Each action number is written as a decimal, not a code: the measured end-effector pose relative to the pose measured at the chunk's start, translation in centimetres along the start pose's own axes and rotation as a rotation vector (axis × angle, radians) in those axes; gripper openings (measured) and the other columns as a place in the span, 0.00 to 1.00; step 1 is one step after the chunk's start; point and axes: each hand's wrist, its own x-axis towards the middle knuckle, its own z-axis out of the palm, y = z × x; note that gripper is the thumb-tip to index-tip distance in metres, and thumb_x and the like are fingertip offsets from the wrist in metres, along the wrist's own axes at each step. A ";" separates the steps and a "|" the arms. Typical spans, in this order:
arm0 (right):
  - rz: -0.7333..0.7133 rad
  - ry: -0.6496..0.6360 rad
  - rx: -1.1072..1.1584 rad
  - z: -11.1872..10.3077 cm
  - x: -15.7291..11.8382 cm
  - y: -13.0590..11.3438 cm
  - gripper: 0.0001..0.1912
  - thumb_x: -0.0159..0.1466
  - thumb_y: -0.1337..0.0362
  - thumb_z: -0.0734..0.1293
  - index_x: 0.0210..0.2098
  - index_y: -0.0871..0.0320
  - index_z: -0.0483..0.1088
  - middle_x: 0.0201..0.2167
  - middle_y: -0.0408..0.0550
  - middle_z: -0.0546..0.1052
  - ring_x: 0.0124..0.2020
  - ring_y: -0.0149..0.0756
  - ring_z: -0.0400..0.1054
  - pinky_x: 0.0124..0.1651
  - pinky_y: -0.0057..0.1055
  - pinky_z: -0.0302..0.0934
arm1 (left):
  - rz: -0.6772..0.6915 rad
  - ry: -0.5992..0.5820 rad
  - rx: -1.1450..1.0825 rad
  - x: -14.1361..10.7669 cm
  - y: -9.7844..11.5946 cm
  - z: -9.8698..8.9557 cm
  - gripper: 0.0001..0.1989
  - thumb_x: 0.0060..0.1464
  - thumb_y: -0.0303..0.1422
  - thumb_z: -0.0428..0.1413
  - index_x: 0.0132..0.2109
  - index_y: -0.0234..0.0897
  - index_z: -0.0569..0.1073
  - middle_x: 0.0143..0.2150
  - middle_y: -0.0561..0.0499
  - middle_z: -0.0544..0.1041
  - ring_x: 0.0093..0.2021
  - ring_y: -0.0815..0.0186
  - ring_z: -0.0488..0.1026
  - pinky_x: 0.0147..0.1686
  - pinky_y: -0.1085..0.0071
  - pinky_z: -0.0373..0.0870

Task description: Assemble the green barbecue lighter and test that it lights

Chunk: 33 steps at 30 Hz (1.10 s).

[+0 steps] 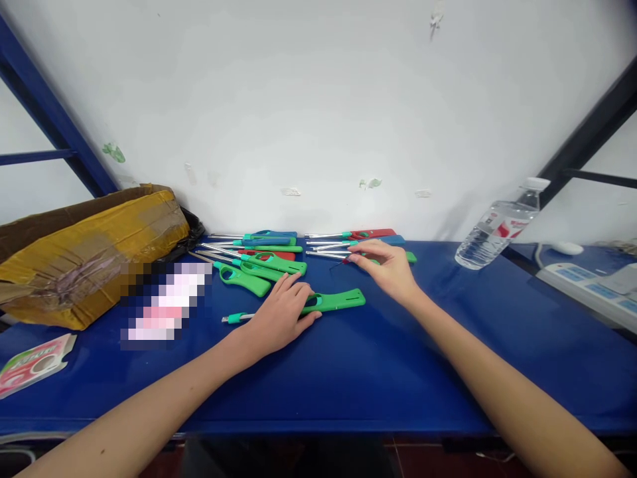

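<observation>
A green gas lighter (343, 301) with a long metal nozzle lies crosswise on the table. My left hand (281, 312) is closed over its middle, hiding part of the nozzle and the trigger area. Thumb and forefinger of my right hand (381, 265) pinch a small thin piece, dark with a bit of red (341, 263), too small to name. That hand is just in front of several long lighters, among them a red one (378, 234) and a blue one (395, 240). Beyond my left hand lies a pile of green, blue and red lighters (249, 282).
A taped cardboard box (99, 255) stands on the left of the blue table (318, 385), with a printed card (37, 364) before it. At the right are a tilted-looking water bottle (502, 229) and a white power strip (592, 285). A white wall rises behind.
</observation>
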 end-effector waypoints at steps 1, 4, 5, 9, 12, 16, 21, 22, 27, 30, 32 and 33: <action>-0.003 -0.015 -0.038 -0.1 0.0 0.3 0.09 0.59 0.56 0.73 0.35 0.54 0.81 0.37 0.49 0.82 0.43 0.44 0.74 0.46 0.43 0.70 | 0.002 -0.001 -0.008 0.0 0.0 0.0 0.11 0.63 0.37 0.56 0.48 0.36 0.70 0.52 0.41 0.75 0.66 0.46 0.62 0.65 0.44 0.57; -0.022 -0.080 -0.190 -0.6 -0.1 1.3 0.09 0.60 0.58 0.72 0.38 0.55 0.80 0.40 0.50 0.82 0.43 0.45 0.75 0.48 0.44 0.69 | 0.002 -0.003 -0.028 0.0 -0.1 -0.1 0.11 0.63 0.37 0.56 0.48 0.35 0.70 0.52 0.41 0.75 0.66 0.46 0.62 0.65 0.44 0.57; -0.032 -0.113 -0.264 -0.8 -0.1 1.6 0.10 0.61 0.60 0.71 0.40 0.56 0.79 0.41 0.51 0.82 0.43 0.45 0.75 0.48 0.44 0.68 | -0.001 -0.003 -0.033 0.0 -0.1 -0.2 0.11 0.63 0.37 0.56 0.48 0.35 0.70 0.52 0.40 0.75 0.66 0.46 0.62 0.65 0.44 0.57; -0.104 -0.316 -0.640 -1.1 -0.4 2.4 0.14 0.61 0.67 0.70 0.47 0.58 0.77 0.39 0.52 0.81 0.45 0.49 0.71 0.48 0.46 0.66 | -0.011 -0.015 -0.050 0.0 -0.1 -0.4 0.11 0.62 0.37 0.57 0.46 0.36 0.70 0.52 0.40 0.75 0.67 0.45 0.61 0.65 0.44 0.59; -0.130 -0.408 -0.795 -1.0 -0.6 2.9 0.14 0.62 0.69 0.68 0.48 0.59 0.76 0.38 0.55 0.80 0.45 0.51 0.68 0.48 0.47 0.66 | -0.011 -0.027 -0.063 0.1 -0.2 -0.6 0.10 0.61 0.37 0.58 0.44 0.36 0.69 0.52 0.39 0.75 0.67 0.45 0.60 0.64 0.43 0.60; -0.215 -0.391 -0.831 -1.0 -0.7 3.3 0.13 0.63 0.68 0.66 0.47 0.60 0.76 0.46 0.59 0.77 0.52 0.52 0.66 0.54 0.50 0.64 | 0.004 -0.025 -0.058 0.2 -0.3 -0.6 0.10 0.61 0.37 0.59 0.43 0.36 0.69 0.56 0.38 0.73 0.67 0.46 0.61 0.65 0.43 0.57; -0.332 -0.298 -0.632 -1.2 -0.6 1.9 0.15 0.64 0.70 0.63 0.48 0.58 0.75 0.53 0.59 0.72 0.58 0.51 0.64 0.61 0.51 0.60 | 0.042 0.002 -0.066 -0.1 -0.6 -0.3 0.10 0.63 0.38 0.56 0.45 0.36 0.69 0.59 0.37 0.71 0.68 0.49 0.60 0.67 0.43 0.55; -0.351 -0.314 -0.568 -1.1 -0.7 1.3 0.17 0.63 0.71 0.62 0.49 0.57 0.75 0.53 0.57 0.73 0.58 0.50 0.64 0.61 0.52 0.60 | 0.051 0.007 -0.068 -0.1 -0.6 -0.3 0.10 0.63 0.38 0.56 0.46 0.36 0.69 0.59 0.37 0.71 0.68 0.49 0.60 0.67 0.44 0.55; -0.427 -0.490 -0.426 -0.1 -1.5 -1.3 0.19 0.61 0.65 0.67 0.52 0.51 0.75 0.57 0.54 0.72 0.61 0.52 0.62 0.62 0.54 0.58 | 0.075 0.052 -0.073 0.0 -0.8 -0.9 0.13 0.65 0.37 0.54 0.53 0.37 0.67 0.58 0.38 0.72 0.67 0.51 0.61 0.67 0.45 0.57; -0.469 -0.551 -0.476 0.7 -2.1 -1.7 0.22 0.62 0.60 0.69 0.56 0.53 0.73 0.59 0.57 0.70 0.61 0.52 0.63 0.61 0.53 0.60 | 0.088 0.077 -0.025 0.1 -0.7 -1.5 0.15 0.65 0.36 0.53 0.56 0.37 0.65 0.59 0.39 0.71 0.65 0.51 0.63 0.66 0.46 0.59; -0.475 -0.600 -0.539 1.1 -2.3 -1.6 0.25 0.64 0.65 0.67 0.61 0.55 0.68 0.60 0.59 0.70 0.58 0.51 0.66 0.58 0.50 0.63 | 0.096 0.105 0.013 0.2 -0.7 -1.8 0.16 0.65 0.35 0.53 0.57 0.36 0.64 0.59 0.39 0.71 0.63 0.51 0.66 0.64 0.47 0.61; -0.476 -0.623 -0.570 1.2 -2.3 -1.5 0.28 0.64 0.68 0.66 0.63 0.56 0.66 0.59 0.59 0.71 0.56 0.49 0.68 0.56 0.49 0.64 | 0.099 0.117 0.023 0.2 -0.7 -1.9 0.16 0.65 0.35 0.53 0.57 0.36 0.65 0.58 0.38 0.72 0.62 0.52 0.67 0.64 0.48 0.62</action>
